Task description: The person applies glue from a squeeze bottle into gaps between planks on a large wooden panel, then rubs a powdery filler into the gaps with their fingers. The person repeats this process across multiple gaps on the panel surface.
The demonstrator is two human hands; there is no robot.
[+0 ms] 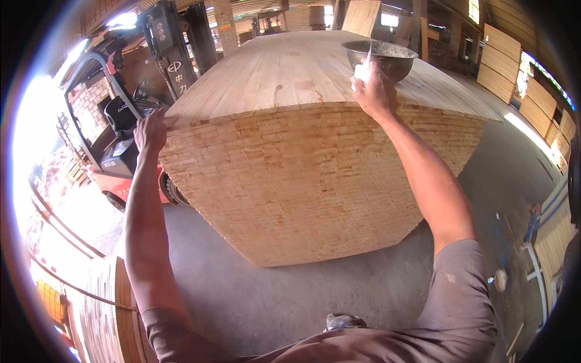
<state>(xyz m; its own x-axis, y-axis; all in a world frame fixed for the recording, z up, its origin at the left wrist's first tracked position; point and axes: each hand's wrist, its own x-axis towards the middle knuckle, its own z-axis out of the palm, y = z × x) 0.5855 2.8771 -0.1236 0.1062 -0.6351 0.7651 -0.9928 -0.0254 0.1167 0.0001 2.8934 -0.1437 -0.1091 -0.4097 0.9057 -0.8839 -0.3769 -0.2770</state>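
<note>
A tall stack of pale wooden boards [315, 175] stands in front of me, its top panel [266, 72] made of joined strips. My left hand [151, 130] is closed at the stack's near left corner, fingers curled on the edge of the top panel. Above the near edge, towards the right, my right hand [378, 91] grips what looks like a putty knife [362, 72], with a white part and a thin upright blade. Just beyond that hand, a round dark metal bowl [393, 59] rests on the panel; its contents are largely hidden.
A red and black forklift [115, 145] stands left of the stack. More boards [100, 308] are piled at the lower left. Panels [499, 63] lean at the far right. Grey concrete floor [242, 302] surrounds the stack, with bits of debris on the right.
</note>
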